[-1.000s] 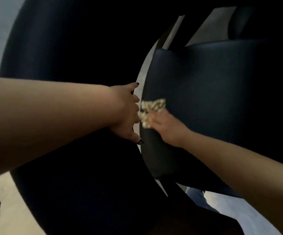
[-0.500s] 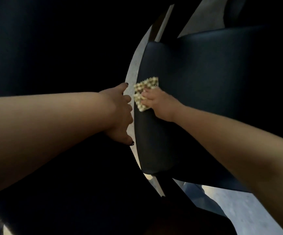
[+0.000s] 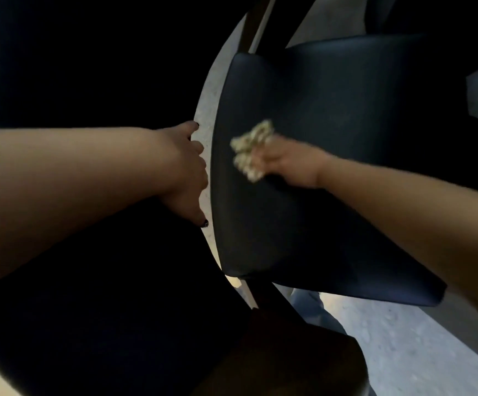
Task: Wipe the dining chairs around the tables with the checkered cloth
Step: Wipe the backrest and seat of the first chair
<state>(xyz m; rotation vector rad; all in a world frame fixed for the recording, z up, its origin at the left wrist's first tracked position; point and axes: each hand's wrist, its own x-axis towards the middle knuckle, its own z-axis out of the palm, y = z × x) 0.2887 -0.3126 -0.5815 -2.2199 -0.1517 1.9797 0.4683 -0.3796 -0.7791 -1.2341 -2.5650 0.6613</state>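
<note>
Two hands are seen over one dark chair seat [image 3: 332, 172]. The checkered cloth [image 3: 250, 150] is bunched and held in the curled fingers of the right hand [image 3: 286, 164], and it is pressed on the seat. The left hand [image 3: 187, 172] is curled round a dark edge just beside the seat. Wiping is judged to be in progress; the unwiped part beyond the fingertips should be covered next.

Both bare forearms reach forward from the lower corners. The left hand [image 3: 184, 172] lies knuckles up, fingers curled downward over a dark edge, thumb stretched forward, dark polish on the nails. The right hand [image 3: 286, 164], blurred, is bunched around a crumpled cream checkered cloth [image 3: 250, 150], wrist bent, its grip closed on it.
</note>
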